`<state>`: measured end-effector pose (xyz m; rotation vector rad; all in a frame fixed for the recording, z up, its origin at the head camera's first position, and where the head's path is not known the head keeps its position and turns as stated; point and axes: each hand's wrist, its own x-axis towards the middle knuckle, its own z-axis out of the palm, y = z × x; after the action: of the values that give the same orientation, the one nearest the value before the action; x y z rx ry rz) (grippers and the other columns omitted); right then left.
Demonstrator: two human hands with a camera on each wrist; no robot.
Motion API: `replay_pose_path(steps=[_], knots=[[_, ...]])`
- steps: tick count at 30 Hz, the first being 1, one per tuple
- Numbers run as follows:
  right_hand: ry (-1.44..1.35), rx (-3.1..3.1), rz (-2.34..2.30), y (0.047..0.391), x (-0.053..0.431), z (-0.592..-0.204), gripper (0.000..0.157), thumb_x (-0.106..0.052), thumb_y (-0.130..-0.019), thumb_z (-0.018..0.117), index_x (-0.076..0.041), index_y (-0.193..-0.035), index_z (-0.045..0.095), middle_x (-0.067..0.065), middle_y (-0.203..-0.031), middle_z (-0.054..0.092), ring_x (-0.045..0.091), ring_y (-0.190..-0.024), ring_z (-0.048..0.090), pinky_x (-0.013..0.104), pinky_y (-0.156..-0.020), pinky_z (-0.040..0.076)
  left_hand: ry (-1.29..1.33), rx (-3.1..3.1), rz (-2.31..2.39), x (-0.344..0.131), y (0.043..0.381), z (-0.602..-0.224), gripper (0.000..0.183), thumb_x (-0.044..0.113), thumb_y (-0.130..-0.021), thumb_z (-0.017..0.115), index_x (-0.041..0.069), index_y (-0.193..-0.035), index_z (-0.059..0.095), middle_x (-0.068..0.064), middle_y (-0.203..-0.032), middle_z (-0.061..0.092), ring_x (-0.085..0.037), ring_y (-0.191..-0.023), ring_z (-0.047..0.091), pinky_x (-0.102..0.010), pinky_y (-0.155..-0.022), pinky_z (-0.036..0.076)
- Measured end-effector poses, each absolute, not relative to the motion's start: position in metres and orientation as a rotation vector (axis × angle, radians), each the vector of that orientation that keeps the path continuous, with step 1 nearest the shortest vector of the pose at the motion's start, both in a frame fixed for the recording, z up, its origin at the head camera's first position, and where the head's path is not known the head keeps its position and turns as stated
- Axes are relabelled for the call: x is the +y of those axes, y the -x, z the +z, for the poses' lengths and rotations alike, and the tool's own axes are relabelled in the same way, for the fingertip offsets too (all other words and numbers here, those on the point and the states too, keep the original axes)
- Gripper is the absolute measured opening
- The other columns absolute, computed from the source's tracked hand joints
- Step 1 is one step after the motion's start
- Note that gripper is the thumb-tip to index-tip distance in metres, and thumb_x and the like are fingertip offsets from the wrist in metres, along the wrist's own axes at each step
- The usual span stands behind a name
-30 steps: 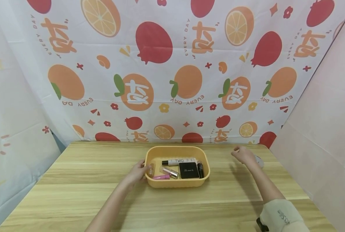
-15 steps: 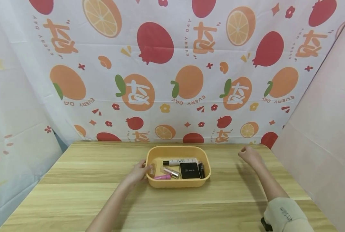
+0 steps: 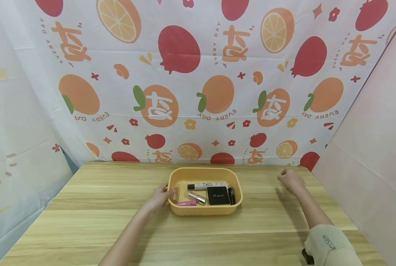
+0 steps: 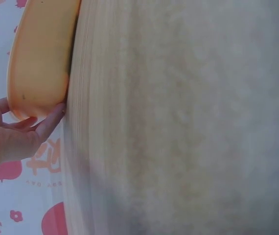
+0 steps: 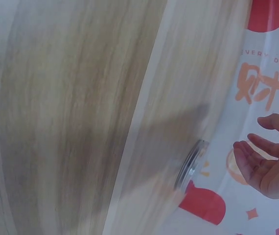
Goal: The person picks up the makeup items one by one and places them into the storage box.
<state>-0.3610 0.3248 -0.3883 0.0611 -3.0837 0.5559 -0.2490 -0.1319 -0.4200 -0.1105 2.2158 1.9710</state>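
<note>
My left hand (image 3: 158, 197) grips the left end of a yellow plastic basket (image 3: 204, 210), thumb over the rim and fingers against the outer wall. Inside lie a white TWG tube (image 3: 211, 185) with a black cap, a black square compact (image 3: 218, 195), a lipstick (image 3: 196, 198), a pink tube (image 3: 186, 203), a black tube (image 3: 231, 194) and a small brownish clear item (image 3: 175, 195) near my thumb. My right hand (image 3: 291, 180) hovers over the table's far right, fingers loosely bent and holding nothing. Below it in the right wrist view sits a round silver-rimmed object (image 5: 192, 165), hidden in the head view.
The wood-grain table (image 3: 94, 214) runs back to a fruit-printed cloth (image 3: 191, 103). Plain pale cloth (image 3: 374, 155) hangs along the right side, and another printed cloth (image 3: 14, 147) along the left.
My right hand has moved a little rightward over the table and now covers the grey round object in the head view. My left hand and the basket stay in place.
</note>
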Motion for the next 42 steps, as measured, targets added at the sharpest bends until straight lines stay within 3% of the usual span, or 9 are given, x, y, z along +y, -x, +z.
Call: replay_pose_path(steps=[15, 34, 42], knots=[[-0.015, -3.143, 0.488, 0.363, 0.339, -0.388, 0.041, -0.022, -0.084, 0.052, 0.01, -0.109, 0.052, 0.032, -0.112, 0.053, 0.049, -0.099, 0.05, 0.052, -0.069, 0.046, 0.126, 2.206, 1.982, -0.132, 0.251, -0.419, 0.054, 0.007, -0.095, 0.043, -0.01, -0.14, 0.017, -0.037, -0.137, 0.023, -0.047, -0.116, 0.04, -0.046, -0.085, 0.047], [0.002, -3.08, 0.324, 0.373, 0.359, -0.415, 0.046, -0.024, -0.082, 0.057, 0.011, -0.11, 0.05, 0.033, -0.102, 0.047, 0.05, -0.097, 0.046, 0.056, -0.073, 0.044, 0.107, 2.205, 1.976, -0.132, 0.25, -0.42, 0.056, 0.009, -0.096, 0.043, -0.011, -0.14, 0.015, -0.037, -0.136, 0.024, -0.047, -0.119, 0.037, -0.048, -0.087, 0.045], [0.066, -3.134, 0.435, 0.376, 0.366, -0.427, 0.06, -0.03, -0.08, 0.053, 0.01, -0.123, 0.04, 0.039, -0.114, 0.038, 0.057, -0.103, 0.038, 0.063, -0.084, 0.036, 0.108, 2.226, 1.957, -0.132, 0.249, -0.419, 0.055, 0.009, -0.096, 0.043, -0.01, -0.14, 0.017, -0.038, -0.135, 0.026, -0.047, -0.117, 0.039, -0.048, -0.086, 0.046]])
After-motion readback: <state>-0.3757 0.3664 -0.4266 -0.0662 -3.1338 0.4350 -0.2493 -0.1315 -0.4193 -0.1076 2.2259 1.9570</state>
